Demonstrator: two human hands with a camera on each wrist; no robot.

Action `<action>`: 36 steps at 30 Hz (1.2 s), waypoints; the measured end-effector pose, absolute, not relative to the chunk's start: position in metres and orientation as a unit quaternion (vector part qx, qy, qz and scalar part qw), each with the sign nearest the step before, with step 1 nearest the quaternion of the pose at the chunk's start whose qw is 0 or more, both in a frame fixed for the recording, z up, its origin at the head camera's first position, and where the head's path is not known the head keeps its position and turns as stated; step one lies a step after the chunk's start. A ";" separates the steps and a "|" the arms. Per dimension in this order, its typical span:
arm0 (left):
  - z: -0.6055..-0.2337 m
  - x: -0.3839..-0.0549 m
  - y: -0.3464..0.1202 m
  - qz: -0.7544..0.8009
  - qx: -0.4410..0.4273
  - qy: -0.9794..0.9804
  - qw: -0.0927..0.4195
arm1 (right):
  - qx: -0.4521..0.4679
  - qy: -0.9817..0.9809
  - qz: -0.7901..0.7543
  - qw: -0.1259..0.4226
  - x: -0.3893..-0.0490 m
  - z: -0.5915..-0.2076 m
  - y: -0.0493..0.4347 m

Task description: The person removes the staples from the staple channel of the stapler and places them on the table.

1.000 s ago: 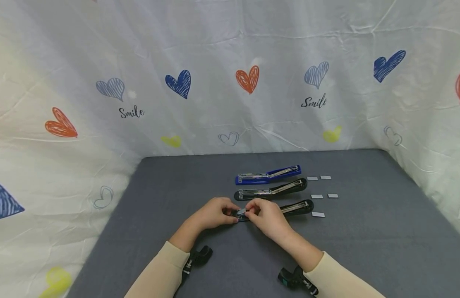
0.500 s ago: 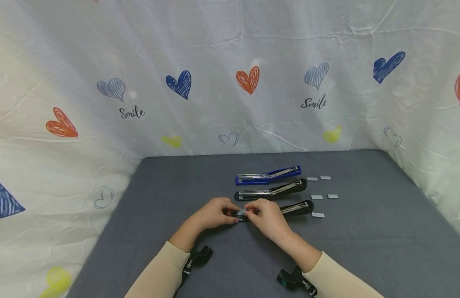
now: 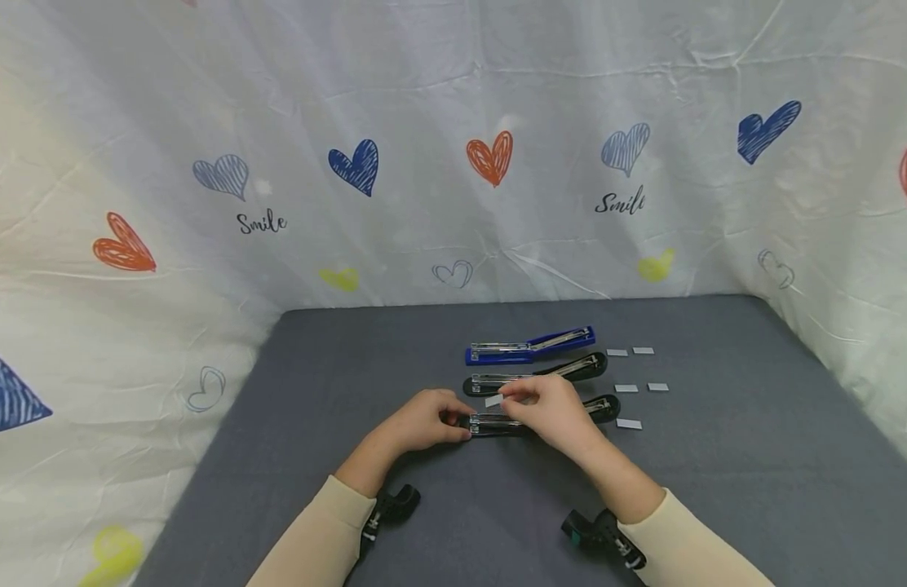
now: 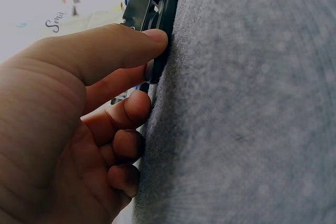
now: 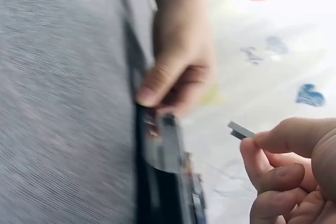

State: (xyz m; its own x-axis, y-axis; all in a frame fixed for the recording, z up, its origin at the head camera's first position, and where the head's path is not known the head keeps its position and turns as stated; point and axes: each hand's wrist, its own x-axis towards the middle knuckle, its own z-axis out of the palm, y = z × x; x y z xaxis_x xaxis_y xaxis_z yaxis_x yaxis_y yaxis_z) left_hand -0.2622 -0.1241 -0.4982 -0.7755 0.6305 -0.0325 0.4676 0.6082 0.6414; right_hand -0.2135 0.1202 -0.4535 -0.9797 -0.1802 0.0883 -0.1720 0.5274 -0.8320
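Observation:
An opened black stapler lies nearest on the grey table. My left hand grips its left end; in the left wrist view the thumb lies on the stapler's edge. My right hand pinches a small grey staple strip between thumb and finger. The strip is held above the stapler, apart from it, and its channel shape shows in the right wrist view, where it projects from the fingertips. My right hand hides the stapler's middle.
Behind lie a second opened black stapler and an opened blue stapler. Several staple strips rest to their right, one beside the front stapler. A white curtain with printed hearts stands behind the table.
My right hand has lifted the staple strip off the front stapler's left part and moved right, uncovering the metal channel. My left hand has stayed in place.

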 end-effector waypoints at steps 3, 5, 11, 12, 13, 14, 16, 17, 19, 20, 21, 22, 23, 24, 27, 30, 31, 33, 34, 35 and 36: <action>-0.500 -0.262 -0.124 0.319 0.308 0.887 0.132 | -0.101 0.870 -0.482 0.010 -0.215 -0.444 0.132; -0.500 -0.262 -0.124 0.319 0.305 0.887 0.135 | -0.101 0.869 -0.483 0.014 -0.215 -0.437 0.141; -0.500 -0.261 -0.124 0.320 0.303 0.887 0.136 | -0.102 0.879 -0.464 0.032 -0.216 -0.416 0.168; -0.500 -0.261 -0.124 0.321 0.304 0.887 0.135 | -0.101 0.881 -0.460 0.036 -0.216 -0.413 0.173; -0.500 -0.261 -0.124 0.320 0.304 0.887 0.134 | -0.102 0.881 -0.460 0.041 -0.217 -0.411 0.178; -0.501 -0.261 -0.124 0.321 0.305 0.887 0.133 | -0.100 0.880 -0.462 0.045 -0.217 -0.408 0.183; -0.501 -0.261 -0.124 0.321 0.305 0.887 0.133 | -0.096 0.880 -0.462 0.048 -0.218 -0.404 0.192; -0.501 -0.261 -0.124 0.322 0.305 0.887 0.132 | -0.098 0.880 -0.462 0.045 -0.218 -0.403 0.198; -0.500 -0.262 -0.124 0.323 0.306 0.886 0.131 | -0.095 0.879 -0.465 0.038 -0.219 -0.400 0.208; -0.500 -0.262 -0.124 0.324 0.308 0.885 0.130 | -0.091 0.880 -0.465 0.034 -0.219 -0.399 0.214; -0.500 -0.262 -0.124 0.324 0.308 0.885 0.130 | -0.087 0.881 -0.464 0.032 -0.219 -0.398 0.219; -0.500 -0.262 -0.124 0.324 0.309 0.885 0.129 | -0.085 0.881 -0.464 0.029 -0.219 -0.397 0.225; -0.500 -0.262 -0.124 0.324 0.309 0.885 0.129 | -0.082 0.880 -0.466 0.028 -0.220 -0.396 0.231; -0.500 -0.262 -0.124 0.324 0.309 0.885 0.129 | -0.081 0.879 -0.469 0.027 -0.220 -0.396 0.237; -0.500 -0.262 -0.124 0.323 0.309 0.885 0.128 | -0.084 0.880 -0.467 0.021 -0.222 -0.397 0.253; -0.500 -0.262 -0.124 0.321 0.313 0.885 0.123 | -0.092 0.879 -0.467 0.016 -0.224 -0.398 0.269; -0.500 -0.262 -0.124 0.319 0.315 0.886 0.120 | -0.094 0.879 -0.467 0.016 -0.224 -0.399 0.274; -0.501 -0.262 -0.124 0.317 0.316 0.887 0.118 | -0.098 0.876 -0.471 0.022 -0.224 -0.401 0.283; -0.501 -0.262 -0.125 0.315 0.316 0.887 0.118 | -0.101 0.874 -0.475 0.026 -0.225 -0.402 0.288; -0.501 -0.262 -0.125 0.315 0.315 0.887 0.118 | -0.106 0.871 -0.478 0.028 -0.225 -0.404 0.292; -0.501 -0.262 -0.125 0.315 0.315 0.887 0.118 | -0.112 0.870 -0.480 0.032 -0.225 -0.406 0.297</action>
